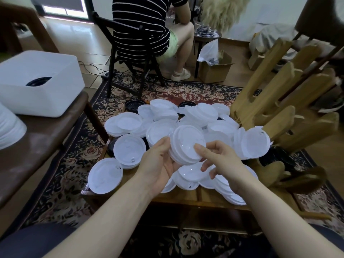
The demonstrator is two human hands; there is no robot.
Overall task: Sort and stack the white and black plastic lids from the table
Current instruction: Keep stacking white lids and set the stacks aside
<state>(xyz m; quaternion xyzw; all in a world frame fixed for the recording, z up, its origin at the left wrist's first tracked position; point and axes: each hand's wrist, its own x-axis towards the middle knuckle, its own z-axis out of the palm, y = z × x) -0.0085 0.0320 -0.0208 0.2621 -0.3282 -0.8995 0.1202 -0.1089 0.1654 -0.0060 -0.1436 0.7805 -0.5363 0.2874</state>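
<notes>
held stack: small stack of white lids (187, 144) was up over the middle of the heap, tilted, top face toward the camera; probably raised so edges could be lined up clear of the pile
left hand: left hand (160, 162) cupped the stack from below-left, fingers curled round its rim, palm up; did the carrying
right hand: right hand (218, 157) met the stack on its right rim, thumb on the top lid's face, index tucked near the lower edge, other fingers loosely bent below and gripping nothing; read as seating or squaring the top lid, not lifting
loose white lids: pile of white lids (162, 118) covered most of the low wooden table (188, 197), overlapping, some nested, some on edge; unsorted
single lids near left: two white lids (128, 148) and (105, 175) lay flat at the near-left edge, easy next picks
black lids: a few black lids (134, 106) at the far rim, more dark ones half buried under white; count unclear
white bin: white bin (37, 81) sat on the brown bench (41, 146) at left with a dark lid (38, 81) inside, likely the drop for black
progress: early, most lids loose
risk: slick nested lids could slide off the tilted stack
other: seated person in striped top (141, 28), back turned; wooden rack (279, 108) right of table
</notes>
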